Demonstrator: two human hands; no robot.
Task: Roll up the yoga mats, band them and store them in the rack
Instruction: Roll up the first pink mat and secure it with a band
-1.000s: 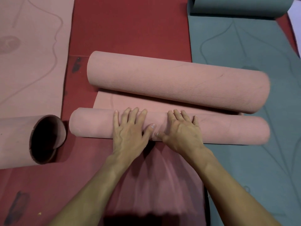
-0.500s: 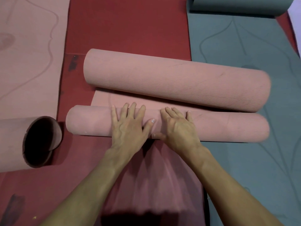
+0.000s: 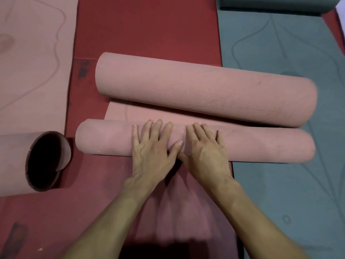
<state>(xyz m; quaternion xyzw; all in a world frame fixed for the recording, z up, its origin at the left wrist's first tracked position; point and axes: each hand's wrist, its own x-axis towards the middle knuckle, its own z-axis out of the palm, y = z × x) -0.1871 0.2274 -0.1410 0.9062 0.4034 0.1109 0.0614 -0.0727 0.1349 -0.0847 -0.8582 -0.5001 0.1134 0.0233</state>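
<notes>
Pressing down with straight, spread fingers, the left hand (image 3: 152, 148) and right hand (image 3: 204, 150) are lying palms-down side by side on the middle of the thinner pink roll (image 3: 104, 137), thumbs nearly touching. That roll is stretching from nine o'clock to three o'clock, across the red floor mat (image 3: 149, 25) and onto the teal mat (image 3: 289, 184). Just beyond it, toward twelve, a narrow strip of unrolled pink mat (image 3: 119, 113) is showing, with a thicker pink roll (image 3: 205, 90) lying right behind it. At eight o'clock an open-ended pink roll (image 3: 11, 157) is lying, its hollow mouth facing the thinner roll's end. At one o'clock a teal roll (image 3: 270, 2) is sitting at the teal mat's far end.
</notes>
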